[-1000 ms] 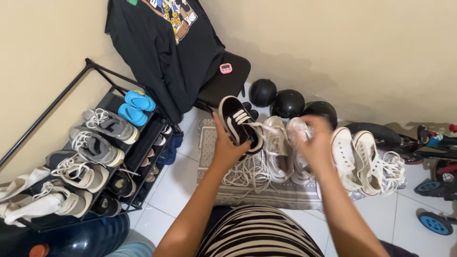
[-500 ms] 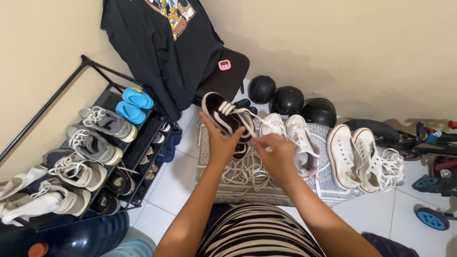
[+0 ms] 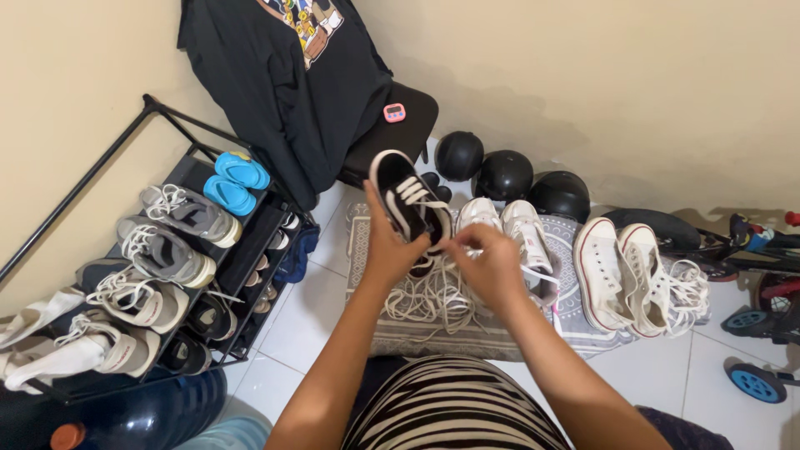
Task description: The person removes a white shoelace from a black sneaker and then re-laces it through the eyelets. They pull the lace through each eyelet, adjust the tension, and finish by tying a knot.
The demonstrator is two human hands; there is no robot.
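Black canvas sneaker [image 3: 408, 200] gripped in left hand [image 3: 390, 250]; right hand [image 3: 493, 268] pinches its white lace [image 3: 437, 202].

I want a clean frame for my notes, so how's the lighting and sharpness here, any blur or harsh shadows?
Head view: soft, even light; faint shadow on the wall; black sneaker and shoe rack sharp; right hand slightly blurred; no glare.

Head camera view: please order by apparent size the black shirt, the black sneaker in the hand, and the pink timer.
1. Black shirt, largest.
2. Black sneaker, held nearer the camera, so somewhat enlarged.
3. Pink timer, smallest.
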